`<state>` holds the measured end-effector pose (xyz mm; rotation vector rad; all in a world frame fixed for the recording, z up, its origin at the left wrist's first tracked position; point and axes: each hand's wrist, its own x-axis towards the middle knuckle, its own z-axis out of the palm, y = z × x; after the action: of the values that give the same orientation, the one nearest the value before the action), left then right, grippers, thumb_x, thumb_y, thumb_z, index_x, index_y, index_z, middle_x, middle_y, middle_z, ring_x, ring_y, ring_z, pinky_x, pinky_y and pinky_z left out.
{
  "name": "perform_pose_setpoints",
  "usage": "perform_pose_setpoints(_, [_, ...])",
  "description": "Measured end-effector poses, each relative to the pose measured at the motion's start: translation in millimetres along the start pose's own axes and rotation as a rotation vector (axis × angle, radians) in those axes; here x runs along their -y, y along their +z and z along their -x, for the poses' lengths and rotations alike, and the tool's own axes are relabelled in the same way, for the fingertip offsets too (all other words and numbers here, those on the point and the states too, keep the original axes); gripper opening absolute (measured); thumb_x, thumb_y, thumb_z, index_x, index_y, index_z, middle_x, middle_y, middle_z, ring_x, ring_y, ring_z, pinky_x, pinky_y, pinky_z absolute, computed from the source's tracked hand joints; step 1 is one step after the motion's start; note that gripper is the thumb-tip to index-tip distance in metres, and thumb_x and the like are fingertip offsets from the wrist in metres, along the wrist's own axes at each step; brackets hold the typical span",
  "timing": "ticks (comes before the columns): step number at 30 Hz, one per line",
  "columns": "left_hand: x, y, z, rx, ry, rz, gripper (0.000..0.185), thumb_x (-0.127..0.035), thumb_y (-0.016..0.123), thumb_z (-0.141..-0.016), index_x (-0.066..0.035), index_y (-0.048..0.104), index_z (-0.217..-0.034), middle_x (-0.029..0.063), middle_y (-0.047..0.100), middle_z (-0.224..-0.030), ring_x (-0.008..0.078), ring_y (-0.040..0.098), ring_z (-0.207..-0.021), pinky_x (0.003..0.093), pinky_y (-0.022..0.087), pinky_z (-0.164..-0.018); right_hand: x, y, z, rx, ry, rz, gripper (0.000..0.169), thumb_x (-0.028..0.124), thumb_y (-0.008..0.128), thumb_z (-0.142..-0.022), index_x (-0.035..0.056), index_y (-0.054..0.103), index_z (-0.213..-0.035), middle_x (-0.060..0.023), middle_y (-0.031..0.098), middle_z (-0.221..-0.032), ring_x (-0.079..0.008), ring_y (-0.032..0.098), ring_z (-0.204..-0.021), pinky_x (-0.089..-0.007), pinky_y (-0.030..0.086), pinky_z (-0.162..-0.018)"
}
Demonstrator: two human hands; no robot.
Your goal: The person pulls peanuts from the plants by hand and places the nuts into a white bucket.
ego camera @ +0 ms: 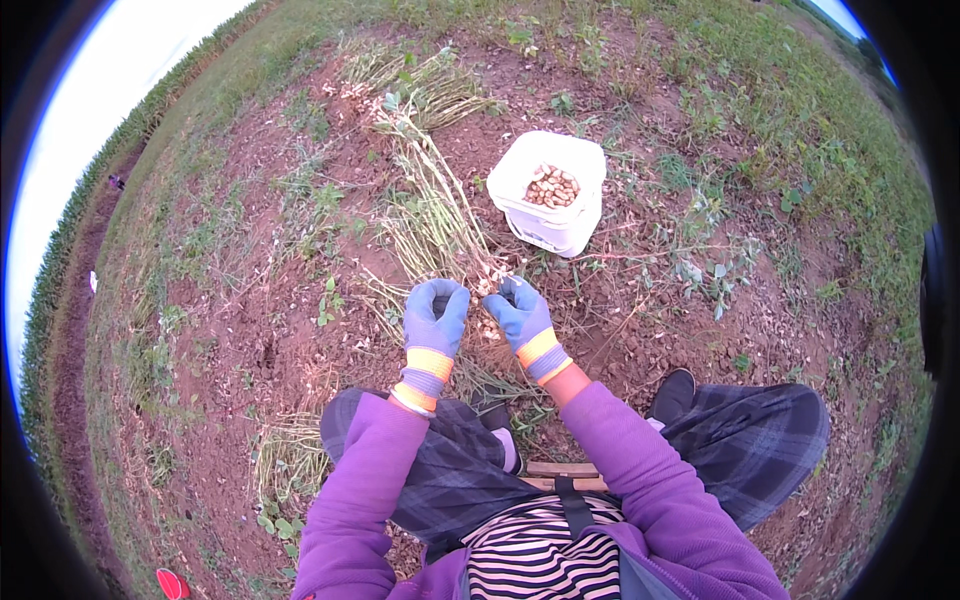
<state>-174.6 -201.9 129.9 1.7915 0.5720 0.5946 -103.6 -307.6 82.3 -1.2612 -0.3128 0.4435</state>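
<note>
Peanut plants with long green stems (431, 202) lie on the soil, their root end with pale peanut pods (491, 279) between my hands. My left hand (437, 315), in a blue-grey glove with an orange-striped cuff, is at the left side of the root end, fingers curled; whether it grips a stem or pod is not clear. My right hand (517, 311), in a matching glove, has thumb and fingertips closed at the pods on the right side. A white square plastic bucket (546, 184) with picked peanuts (552, 186) inside stands just beyond my right hand.
More pulled peanut plants (442, 94) lie farther off, with another heap of stems (291, 457) at the lower left. A red container (172, 583) is at the bottom left. Weeds (712, 274) grow to the right. A wooden seat (566, 476) shows between my legs.
</note>
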Motion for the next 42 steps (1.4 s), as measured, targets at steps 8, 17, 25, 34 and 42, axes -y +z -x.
perform_pose_setpoints(8, [0, 9, 7, 0.106, -0.053, -0.065, 0.017, -0.010, 0.060, -0.082, -0.001, 0.062, -0.097, -0.0028, 0.058, -0.077, 0.0034, 0.050, -0.065, 0.0193, 0.043, -0.059, -8, -4, -1, -0.025, -0.039, 0.016, 0.011, 0.010, 0.061, -0.076, 0.0024, 0.053, -0.079, 0.0038, 0.047, -0.063, -0.0051, 0.040, -0.057, -0.0233, 0.035, -0.050])
perform_pose_setpoints(17, [23, 8, 4, 0.119, 0.147, -0.256, 0.019, -0.010, 0.058, -0.084, 0.002, 0.060, -0.099, -0.0006, 0.058, -0.076, 0.0039, 0.050, -0.065, 0.0206, 0.043, -0.058, -9, -6, 1, -0.055, -0.062, 0.170, 0.015, 0.013, 0.062, -0.076, 0.0017, 0.054, -0.080, -0.0001, 0.052, -0.063, -0.0080, 0.044, -0.057, -0.0256, 0.038, -0.053])
perform_pose_setpoints(25, [35, 9, 2, 0.126, 0.137, -0.226, 0.019, -0.009, 0.056, -0.085, 0.002, 0.060, -0.099, -0.0015, 0.057, -0.072, 0.0039, 0.048, -0.060, 0.0198, 0.040, -0.053, -6, -8, 4, -0.027, -0.010, 0.128, 0.016, 0.015, 0.063, -0.076, 0.0019, 0.055, -0.081, 0.0000, 0.053, -0.064, -0.0079, 0.045, -0.058, -0.0254, 0.039, -0.054])
perform_pose_setpoints(34, [37, 10, 3, 0.136, 0.086, -0.208, 0.019, -0.009, 0.054, -0.086, 0.002, 0.059, -0.100, -0.0008, 0.056, -0.069, 0.0046, 0.049, -0.058, 0.0198, 0.040, -0.051, -14, -8, 2, -0.043, -0.030, 0.151, 0.018, 0.016, 0.065, -0.076, 0.0018, 0.056, -0.081, -0.0027, 0.058, -0.068, -0.0094, 0.049, -0.059, -0.0263, 0.041, -0.055])
perform_pose_setpoints(42, [32, 14, 5, 0.157, 0.032, -0.129, 0.018, -0.009, 0.054, -0.086, 0.002, 0.059, -0.100, 0.0000, 0.056, -0.069, 0.0048, 0.050, -0.059, 0.0199, 0.041, -0.052, -23, -11, -2, -0.068, -0.014, 0.152, 0.023, 0.020, 0.069, -0.073, 0.0029, 0.053, -0.074, -0.0006, 0.053, -0.062, -0.0079, 0.044, -0.056, -0.0260, 0.037, -0.050])
